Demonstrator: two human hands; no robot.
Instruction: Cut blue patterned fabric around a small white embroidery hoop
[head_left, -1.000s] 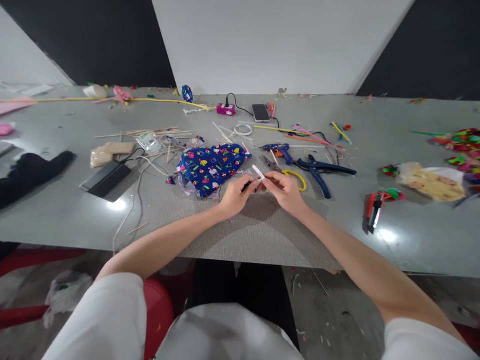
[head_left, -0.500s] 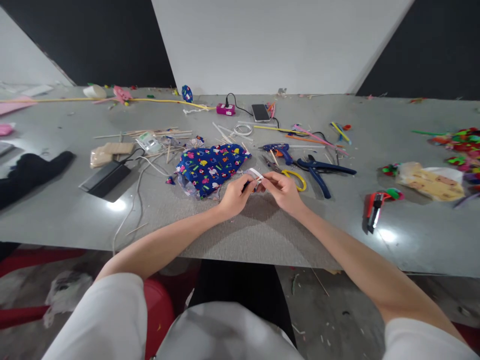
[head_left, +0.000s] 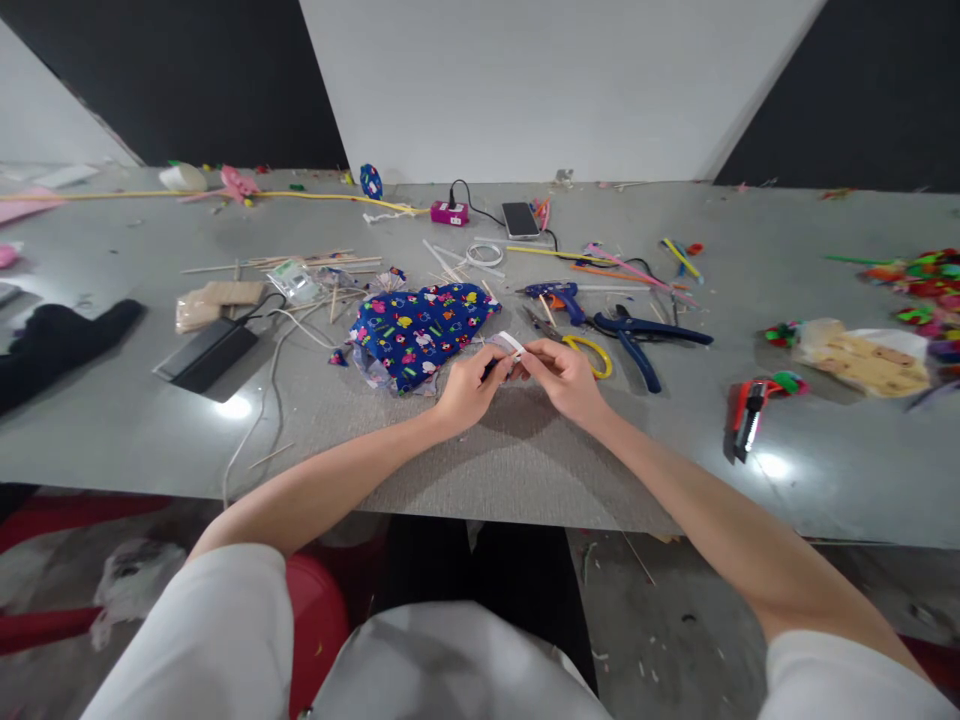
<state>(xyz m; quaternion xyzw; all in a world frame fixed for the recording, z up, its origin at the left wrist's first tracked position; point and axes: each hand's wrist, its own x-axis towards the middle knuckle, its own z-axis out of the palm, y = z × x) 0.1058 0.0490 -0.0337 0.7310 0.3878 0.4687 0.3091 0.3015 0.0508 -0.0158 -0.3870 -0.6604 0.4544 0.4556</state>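
Near the front middle of the grey table (head_left: 480, 480), my left hand (head_left: 471, 388) and my right hand (head_left: 564, 378) meet. Both have fingers pinched on a small white strip (head_left: 511, 343), whose end sticks up between them. Something dark shows by my left fingertips, too small to name. Just left of my hands lies a blue patterned cloth (head_left: 420, 335). Scissors with yellow handles (head_left: 592, 355) lie right beside my right hand.
Behind the hands are a glue gun (head_left: 559, 295), blue-handled pliers (head_left: 637, 340), a coiled white cable (head_left: 485, 255) and a phone (head_left: 520, 220). A black box (head_left: 210, 355) lies left; a red cutter (head_left: 750, 415) and a yellow-patterned bag (head_left: 862, 358) lie right.
The white strip between my fingers has tilted slightly and its end has shifted a little left. My hands stay together in nearly the same place. The whole view has shifted slightly.
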